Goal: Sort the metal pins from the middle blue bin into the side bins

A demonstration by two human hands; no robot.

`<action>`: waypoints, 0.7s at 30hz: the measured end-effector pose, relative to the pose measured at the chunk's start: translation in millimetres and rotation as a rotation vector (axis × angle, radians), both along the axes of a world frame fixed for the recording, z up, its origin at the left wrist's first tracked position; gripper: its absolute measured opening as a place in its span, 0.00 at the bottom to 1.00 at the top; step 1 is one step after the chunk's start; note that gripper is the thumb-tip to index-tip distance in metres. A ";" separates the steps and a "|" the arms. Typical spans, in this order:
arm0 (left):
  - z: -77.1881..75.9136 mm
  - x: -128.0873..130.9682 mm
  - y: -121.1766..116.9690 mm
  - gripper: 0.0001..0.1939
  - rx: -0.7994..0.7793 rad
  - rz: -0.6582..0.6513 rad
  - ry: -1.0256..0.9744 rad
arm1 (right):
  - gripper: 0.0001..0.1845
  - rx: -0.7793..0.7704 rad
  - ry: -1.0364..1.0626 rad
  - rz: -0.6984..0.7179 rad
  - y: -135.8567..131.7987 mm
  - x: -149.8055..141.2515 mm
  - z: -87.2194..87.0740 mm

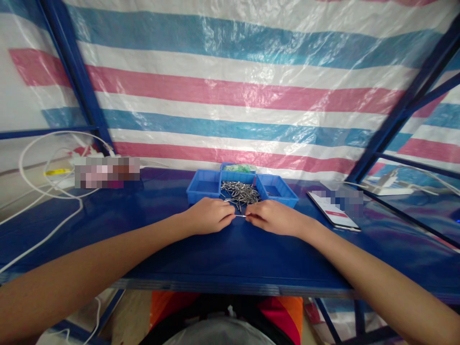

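Observation:
My left hand (210,215) and my right hand (275,218) meet over the blue table, each with fingertips pinched. Between them runs a thin silvery metal pin (240,216), its left end at my left fingertips and its right end at my right ones. The exact kind of pin is too small to make out. Right behind the hands lies a heap of loose metal pins (242,191), partly spilling toward my fingers. A blue bin (204,184) stands behind my left hand and another blue bin (278,188) behind my right.
Behind the heap, a further bin holds greenish clear plastic (237,168). A phone (334,211) lies right of my right hand on the blue table (151,254). White cables (68,215) loop at the left. Blue metal posts and a striped plastic sheet (244,96) close off the back.

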State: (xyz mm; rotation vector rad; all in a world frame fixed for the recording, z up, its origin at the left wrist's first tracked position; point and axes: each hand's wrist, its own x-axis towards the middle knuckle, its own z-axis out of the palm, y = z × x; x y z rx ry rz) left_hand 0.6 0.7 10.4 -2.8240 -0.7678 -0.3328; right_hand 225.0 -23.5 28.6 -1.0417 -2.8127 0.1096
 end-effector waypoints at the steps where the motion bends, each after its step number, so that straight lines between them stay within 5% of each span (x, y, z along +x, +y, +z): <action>1: -0.4 0.0 0.3 0.12 -0.002 0.003 -0.003 | 0.07 -0.002 -0.003 0.002 -0.2 -0.1 0.2; 21: -0.8 -0.2 1.6 0.12 0.013 0.023 0.022 | 0.06 0.002 -0.006 -0.002 -2.2 -0.2 2.6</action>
